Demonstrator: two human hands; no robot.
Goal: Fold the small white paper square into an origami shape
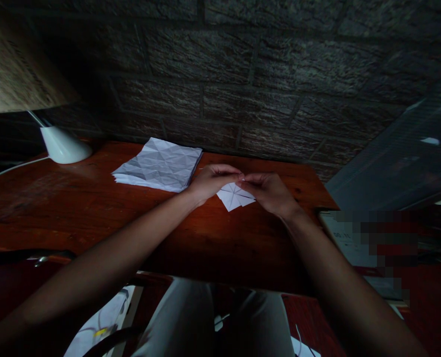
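Note:
A small folded white paper with crease lines meeting near its middle lies over the wooden table, its lower corner pointing toward me. My left hand pinches its far edge with thumb and fingertips. From the other side my right hand grips the same edge, and both sets of fingertips nearly meet there. The paper's upper part is hidden behind the fingers. To the left of my hands sits a stack of creased white paper sheets, the top one covered in triangular fold lines.
A lamp with a white base and a woven shade stands at the left of the wooden table. A rough block wall rises directly behind. At the right is a greyish panel; my knees are below the table edge.

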